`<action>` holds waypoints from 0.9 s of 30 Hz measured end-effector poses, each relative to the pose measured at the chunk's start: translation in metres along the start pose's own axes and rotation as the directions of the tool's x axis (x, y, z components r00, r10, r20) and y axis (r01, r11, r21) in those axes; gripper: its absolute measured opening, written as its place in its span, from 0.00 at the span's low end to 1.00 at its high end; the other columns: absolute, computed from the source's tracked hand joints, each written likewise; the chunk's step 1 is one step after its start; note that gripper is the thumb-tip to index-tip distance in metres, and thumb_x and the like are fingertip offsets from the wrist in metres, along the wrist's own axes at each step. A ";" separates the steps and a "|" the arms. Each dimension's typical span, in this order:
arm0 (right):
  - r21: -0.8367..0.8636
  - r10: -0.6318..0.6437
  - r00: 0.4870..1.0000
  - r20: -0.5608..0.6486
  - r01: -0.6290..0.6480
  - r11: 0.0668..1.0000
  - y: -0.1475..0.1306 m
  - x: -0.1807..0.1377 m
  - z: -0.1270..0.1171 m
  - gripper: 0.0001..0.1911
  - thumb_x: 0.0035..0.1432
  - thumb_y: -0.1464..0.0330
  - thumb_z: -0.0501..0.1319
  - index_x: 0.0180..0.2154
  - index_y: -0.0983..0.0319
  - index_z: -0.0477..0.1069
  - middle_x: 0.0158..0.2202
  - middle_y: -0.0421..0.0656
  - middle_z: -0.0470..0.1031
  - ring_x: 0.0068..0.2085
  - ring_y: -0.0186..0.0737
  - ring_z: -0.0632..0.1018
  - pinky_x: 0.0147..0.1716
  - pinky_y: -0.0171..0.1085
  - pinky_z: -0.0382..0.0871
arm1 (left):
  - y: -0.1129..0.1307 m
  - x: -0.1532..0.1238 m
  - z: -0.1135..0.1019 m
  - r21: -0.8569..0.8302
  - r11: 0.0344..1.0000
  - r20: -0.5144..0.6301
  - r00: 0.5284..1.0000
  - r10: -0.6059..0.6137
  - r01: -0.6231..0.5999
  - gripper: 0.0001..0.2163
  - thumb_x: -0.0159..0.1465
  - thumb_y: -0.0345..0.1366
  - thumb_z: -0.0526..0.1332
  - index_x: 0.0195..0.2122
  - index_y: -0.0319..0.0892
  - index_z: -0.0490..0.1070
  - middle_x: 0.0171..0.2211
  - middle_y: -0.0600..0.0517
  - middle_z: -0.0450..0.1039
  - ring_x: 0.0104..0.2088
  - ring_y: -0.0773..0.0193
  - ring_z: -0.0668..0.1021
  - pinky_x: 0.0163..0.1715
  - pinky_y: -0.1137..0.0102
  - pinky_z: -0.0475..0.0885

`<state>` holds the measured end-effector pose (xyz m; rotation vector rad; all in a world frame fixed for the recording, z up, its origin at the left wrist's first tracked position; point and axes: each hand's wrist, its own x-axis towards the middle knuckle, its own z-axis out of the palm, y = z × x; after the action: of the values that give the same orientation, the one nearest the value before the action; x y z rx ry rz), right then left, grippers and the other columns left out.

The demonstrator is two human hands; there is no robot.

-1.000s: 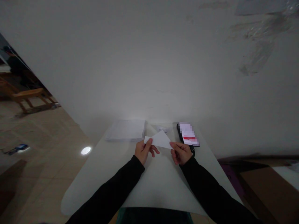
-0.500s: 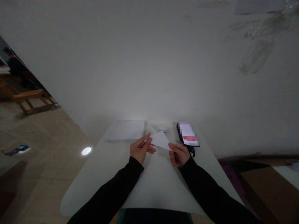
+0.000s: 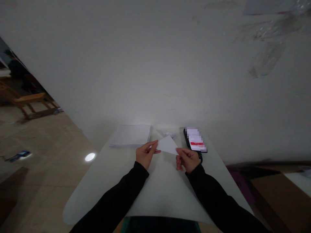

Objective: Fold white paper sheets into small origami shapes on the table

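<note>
A folded piece of white paper (image 3: pixel 167 145), roughly triangular, is held up above the white table between my two hands. My left hand (image 3: pixel 146 153) pinches its left corner between thumb and fingers. At the paper's lower right corner, my right hand (image 3: pixel 187 158) grips it between thumb and index finger, the other fingers curled below. Behind my left hand lies a stack of white paper (image 3: pixel 132 134). A small crumpled white piece (image 3: pixel 169 133) rests just beyond the held paper. Close to my right hand is a phone (image 3: pixel 196 140) with a lit screen, a black cable beside it.
The white table (image 3: pixel 160 197) stands against a grey-white wall (image 3: pixel 155 64). To the left, a wooden chair (image 3: pixel 31 97) and a person in dark clothing (image 3: pixel 17 69) are on the tiled floor side. Brown cardboard (image 3: pixel 279 197) lies low at the right.
My left fingers have drawn closer together on the paper's corner. My right hand has shifted very slightly right, its lower fingers loosening. The paper has turned a little.
</note>
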<state>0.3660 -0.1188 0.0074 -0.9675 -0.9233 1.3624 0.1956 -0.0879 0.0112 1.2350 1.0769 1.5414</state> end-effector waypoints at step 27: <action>-0.436 -0.373 0.928 0.000 0.336 0.835 0.010 0.010 -0.014 0.16 0.47 0.61 0.64 0.38 0.61 0.72 0.34 0.45 0.72 0.27 0.38 0.76 0.17 0.37 0.76 | -0.011 0.000 -0.005 0.038 0.991 0.301 0.944 -0.134 0.129 0.21 0.47 0.37 0.68 0.41 0.36 0.72 0.30 0.46 0.78 0.32 0.57 0.79 0.40 0.60 0.75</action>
<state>0.3755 -0.1089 -0.0072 -1.1052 -1.2995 0.8061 0.1918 -0.0855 0.0004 1.3333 0.9508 1.1966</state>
